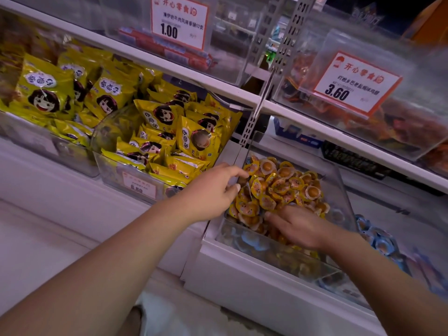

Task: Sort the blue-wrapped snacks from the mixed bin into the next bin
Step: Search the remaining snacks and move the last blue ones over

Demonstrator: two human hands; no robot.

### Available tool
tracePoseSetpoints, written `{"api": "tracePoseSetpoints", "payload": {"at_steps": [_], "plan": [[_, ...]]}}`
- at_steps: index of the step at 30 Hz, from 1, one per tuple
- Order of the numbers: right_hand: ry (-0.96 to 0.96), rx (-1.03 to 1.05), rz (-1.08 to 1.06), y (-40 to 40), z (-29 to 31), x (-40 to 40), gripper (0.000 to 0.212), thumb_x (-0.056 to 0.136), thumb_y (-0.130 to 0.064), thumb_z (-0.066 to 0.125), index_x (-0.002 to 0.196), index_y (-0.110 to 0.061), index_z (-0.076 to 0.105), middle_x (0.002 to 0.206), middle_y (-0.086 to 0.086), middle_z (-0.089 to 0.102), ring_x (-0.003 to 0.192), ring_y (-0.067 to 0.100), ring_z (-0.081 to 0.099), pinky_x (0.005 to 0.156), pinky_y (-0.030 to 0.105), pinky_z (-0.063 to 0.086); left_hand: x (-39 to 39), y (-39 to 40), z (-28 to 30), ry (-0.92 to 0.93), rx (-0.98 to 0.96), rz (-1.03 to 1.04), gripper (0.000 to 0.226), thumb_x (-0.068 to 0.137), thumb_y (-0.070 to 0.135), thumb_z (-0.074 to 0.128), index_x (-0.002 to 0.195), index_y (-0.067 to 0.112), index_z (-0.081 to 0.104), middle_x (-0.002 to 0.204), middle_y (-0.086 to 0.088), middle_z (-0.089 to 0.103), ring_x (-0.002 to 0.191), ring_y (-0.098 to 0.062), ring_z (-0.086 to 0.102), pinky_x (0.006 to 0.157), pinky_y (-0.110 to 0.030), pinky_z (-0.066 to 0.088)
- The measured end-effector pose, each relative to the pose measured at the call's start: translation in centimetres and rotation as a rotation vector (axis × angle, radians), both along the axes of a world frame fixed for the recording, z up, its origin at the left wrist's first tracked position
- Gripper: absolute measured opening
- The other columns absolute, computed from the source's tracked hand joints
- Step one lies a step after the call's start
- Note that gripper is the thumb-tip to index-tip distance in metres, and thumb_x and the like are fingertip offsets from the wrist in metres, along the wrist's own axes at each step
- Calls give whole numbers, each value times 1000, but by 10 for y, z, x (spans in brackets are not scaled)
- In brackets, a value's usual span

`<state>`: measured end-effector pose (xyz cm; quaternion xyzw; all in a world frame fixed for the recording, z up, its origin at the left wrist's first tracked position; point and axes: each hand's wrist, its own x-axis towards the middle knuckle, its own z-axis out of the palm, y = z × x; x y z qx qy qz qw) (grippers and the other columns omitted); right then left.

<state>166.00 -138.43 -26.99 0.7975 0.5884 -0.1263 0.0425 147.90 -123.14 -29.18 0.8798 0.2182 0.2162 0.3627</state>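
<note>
Both hands work at the clear mixed bin [339,180], heaped with small yellow-wrapped snacks [281,187]. The left hand [213,190] reaches over the bin's left wall, fingers loosely extended and touching the pile's edge, holding nothing. The right hand [298,226] lies flat on the near part of the pile, fingers spread and relaxed. Blue-wrapped snacks [378,238] sit just right of the bin; a few show through its front wall.

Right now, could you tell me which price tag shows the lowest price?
The tag reading 1.00, on the top-shelf bin left of the upright; the others read 3.60 and 6.80.
</note>
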Motion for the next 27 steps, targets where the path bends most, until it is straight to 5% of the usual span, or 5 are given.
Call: {"api": "tracePoseSetpoints", "payload": {"at_steps": [4, 7, 12, 20, 27], "plan": [[-99, 148, 92, 15, -10, -21, 40, 103, -39, 42, 73, -19, 60, 75, 3, 65, 72, 19, 61, 67, 37, 49, 0, -1, 0, -3, 10, 3, 34, 100, 24, 52, 133, 31, 56, 128, 6, 51, 96, -11, 62, 89, -39, 54], [326, 179, 34, 27, -14, -41, 44, 104, -36, 41, 73, -10, 57, 69, 2, 57, 64, 14, 52, 66, 42, 44, 0, 0, 0, -9, 17, 10, 34, 100, 23, 53, 132, 30, 57, 126, 6, 51, 97, -12, 62, 89, -38, 54], [502, -91, 6, 36, -27, -42, 43, 102, -43, 30, 129, -24, 57, 136, -5, 55, 122, 11, 51, 109, 30, 37, 1, 0, -1, -14, 18, 13, 34, 99, 23, 53, 132, 30, 58, 123, 6, 52, 96, -11, 60, 87, -35, 53], [762, -45, -207, 53, -34, -47, 53, 87, -55, 43, 136, -36, 47, 123, -9, 60, 111, 10, 56, 93, 33, 48, 4, 1, -5, -26, 21, 19, 33, 100, 23, 53, 132, 31, 58, 130, 9, 52, 102, -7, 57, 74, -12, 40], [682, -6, -132, 46, -26, -52, 43, 99, -47, 40, 132, -22, 53, 130, 5, 60, 118, 20, 58, 105, 44, 46, 2, -1, -4, -20, 19, 15, 33, 101, 21, 51, 132, 30, 58, 128, 7, 52, 101, -10, 58, 81, -21, 45]]}}
